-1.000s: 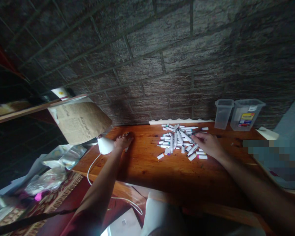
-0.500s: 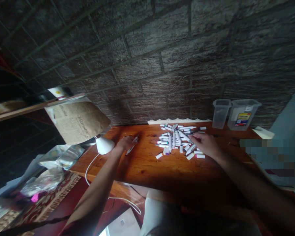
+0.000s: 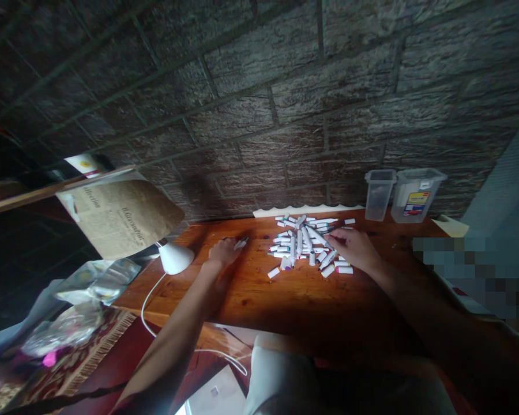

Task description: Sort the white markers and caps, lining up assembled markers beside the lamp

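Since the earlier frame, the left hand [image 3: 222, 252] had shifted away from the lamp base [image 3: 176, 258], toward the marker pile [image 3: 300, 242]. I saw its fingers bent beside small white pieces [image 3: 241, 244], grip unclear. The right hand [image 3: 355, 248] had thumb and fingertips drawn together at the pile's right edge; I couldn't tell whether they pinched anything. I judged this a picking-out step, calling for one marker held surely. Beyond stood two clear containers [image 3: 379, 199].

Markers [image 3: 300, 242]: white, coloured ends; desk [image 3: 251, 283]: orange-brown; lampshade [image 3: 125, 216]: tan, dark lettering; lamp base [image 3: 175, 259]: white; wall [image 3: 242, 106]: grey-brown, block-patterned
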Motion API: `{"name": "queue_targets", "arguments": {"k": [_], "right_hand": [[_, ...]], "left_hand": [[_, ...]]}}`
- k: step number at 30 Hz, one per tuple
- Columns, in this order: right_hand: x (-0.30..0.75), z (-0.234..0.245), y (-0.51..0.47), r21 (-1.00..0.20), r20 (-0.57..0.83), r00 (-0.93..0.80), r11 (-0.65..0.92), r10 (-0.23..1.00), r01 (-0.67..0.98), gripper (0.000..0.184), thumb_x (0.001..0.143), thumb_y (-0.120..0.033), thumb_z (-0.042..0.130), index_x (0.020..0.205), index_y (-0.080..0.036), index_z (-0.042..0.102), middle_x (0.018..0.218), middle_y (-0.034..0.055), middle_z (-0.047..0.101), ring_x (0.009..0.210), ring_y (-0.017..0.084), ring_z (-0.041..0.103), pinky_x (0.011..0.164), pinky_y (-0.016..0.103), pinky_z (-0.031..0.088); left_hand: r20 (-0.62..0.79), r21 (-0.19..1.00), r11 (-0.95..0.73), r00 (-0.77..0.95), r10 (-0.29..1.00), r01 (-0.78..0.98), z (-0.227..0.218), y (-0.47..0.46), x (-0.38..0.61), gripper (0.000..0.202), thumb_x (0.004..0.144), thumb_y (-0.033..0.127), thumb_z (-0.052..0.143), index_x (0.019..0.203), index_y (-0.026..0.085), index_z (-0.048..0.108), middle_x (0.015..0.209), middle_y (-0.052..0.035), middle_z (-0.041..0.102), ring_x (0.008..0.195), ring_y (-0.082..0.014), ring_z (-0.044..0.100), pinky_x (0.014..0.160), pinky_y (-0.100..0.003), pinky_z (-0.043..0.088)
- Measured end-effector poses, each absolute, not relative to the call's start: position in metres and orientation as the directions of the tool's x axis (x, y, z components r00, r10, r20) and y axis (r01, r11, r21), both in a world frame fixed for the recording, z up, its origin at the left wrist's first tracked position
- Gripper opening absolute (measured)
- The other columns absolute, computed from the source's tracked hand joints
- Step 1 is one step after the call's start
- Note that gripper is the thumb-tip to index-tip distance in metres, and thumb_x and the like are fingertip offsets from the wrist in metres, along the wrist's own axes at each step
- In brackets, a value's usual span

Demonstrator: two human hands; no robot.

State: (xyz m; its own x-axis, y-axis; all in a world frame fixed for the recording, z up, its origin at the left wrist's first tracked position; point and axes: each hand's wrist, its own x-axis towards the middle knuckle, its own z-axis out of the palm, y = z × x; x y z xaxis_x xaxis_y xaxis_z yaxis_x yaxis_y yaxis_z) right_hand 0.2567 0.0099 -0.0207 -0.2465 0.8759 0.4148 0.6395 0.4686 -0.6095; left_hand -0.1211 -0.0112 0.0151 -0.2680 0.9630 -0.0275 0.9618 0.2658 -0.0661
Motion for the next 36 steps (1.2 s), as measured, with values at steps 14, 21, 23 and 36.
{"name": "queue_targets", "arguments": {"k": [14, 21, 23, 36], "right_hand": [[0.254, -0.033, 0.016, -0.650, 0.361, -0.286, 0.459, 0.888, 0.606, 0.014, 0.079, -0.029, 0.061, 0.087, -0.023, 0.071, 0.086, 0.0019, 0.074, 0.076, 0.018, 0.068, 0.070, 0.027, 0.050], [0.257, -0.030, 0.016, -0.656, 0.349, -0.260, 0.433, 0.900, 0.618, 0.017, 0.079, -0.025, 0.059, 0.093, -0.023, 0.070, 0.086, 0.0012, 0.075, 0.075, 0.017, 0.069, 0.069, 0.028, 0.051], [0.257, -0.028, 0.016, -0.652, 0.361, -0.238, 0.427, 0.902, 0.626, 0.018, 0.078, -0.023, 0.059, 0.092, -0.022, 0.070, 0.086, 0.0014, 0.075, 0.076, 0.017, 0.069, 0.072, 0.028, 0.051], [0.256, -0.030, 0.022, -0.725, 0.454, -0.150, 0.462, 0.878, 0.511, 0.019, 0.076, -0.022, 0.058, 0.091, -0.020, 0.068, 0.088, 0.0045, 0.074, 0.080, 0.019, 0.070, 0.079, 0.031, 0.056]], "left_hand": [[0.236, 0.031, 0.376, -0.372, 0.898, 0.926, -0.010, -0.025, -0.112, 0.047, 0.092, 0.051, 0.037, 0.118, 0.020, 0.061, 0.111, -0.0147, 0.067, 0.099, -0.0281, 0.064, 0.079, -0.034, 0.049], [0.198, 0.087, 0.394, -0.404, 0.893, 0.915, -0.012, -0.023, -0.122, 0.038, 0.092, 0.036, 0.041, 0.120, 0.022, 0.062, 0.109, -0.0152, 0.068, 0.098, -0.0285, 0.065, 0.079, -0.034, 0.049], [0.205, 0.093, 0.424, -0.434, 0.877, 0.901, -0.013, -0.023, -0.124, 0.037, 0.091, 0.031, 0.041, 0.119, 0.019, 0.062, 0.109, -0.0165, 0.068, 0.098, -0.0279, 0.065, 0.080, -0.034, 0.049], [0.214, 0.153, 0.517, -0.539, 0.815, 0.842, -0.017, -0.022, -0.152, 0.037, 0.090, 0.026, 0.045, 0.124, 0.023, 0.059, 0.111, -0.0150, 0.067, 0.103, -0.0287, 0.064, 0.083, -0.036, 0.050]]}}
